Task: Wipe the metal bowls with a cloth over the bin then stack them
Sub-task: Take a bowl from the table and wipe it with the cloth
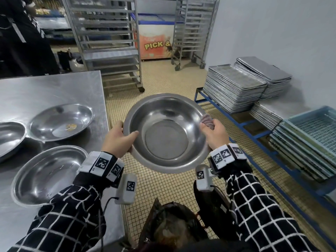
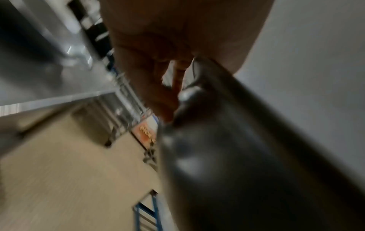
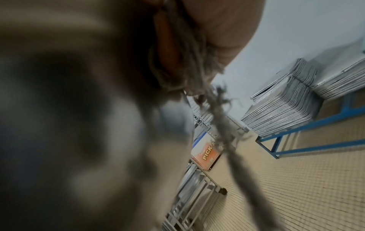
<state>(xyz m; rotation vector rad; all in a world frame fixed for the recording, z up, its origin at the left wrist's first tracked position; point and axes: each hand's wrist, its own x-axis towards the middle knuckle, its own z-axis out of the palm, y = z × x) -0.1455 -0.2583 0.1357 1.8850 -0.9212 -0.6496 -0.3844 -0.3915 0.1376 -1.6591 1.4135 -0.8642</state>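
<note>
On the left is a shiny metal worktop (image 1: 54, 88) with three bowls lying on it, each on its own and none stacked yet. One bowl (image 1: 9, 137) sits at the left edge, partly cut off from view. A second bowl (image 1: 61, 121) sits near the right edge, with a small yellow bit inside it. A third bowl (image 1: 47, 174) sits closer to the person, near the front right corner. These look like they are waiting for their turn. Next comes the left hand (image 1: 118, 137). It grips the left rim of the big bowl (image 1: 166, 132), with the thumb hooked inside and the fingers under the rim. The bowl is held up in the air, just past the right edge of the worktop, with its open side facing the person. I think it is held that way so any crumbs fall down and not onto the worktop. The right hand (image 1: 215, 132) grips a bunched grey cloth (image 1: 207, 120) and presses it on the right rim of the bowl, so it looks like the wiping is going on. Below the bowl, near the person, is a dark bin (image 1: 171, 228) with a bag in it. On the far right, stacked metal trays (image 1: 234, 90) and blue crates (image 1: 312, 135) sit on a low blue frame (image 1: 254, 135). They are well apart from the hands. Nothing stands between the bowl and the worktop.
</note>
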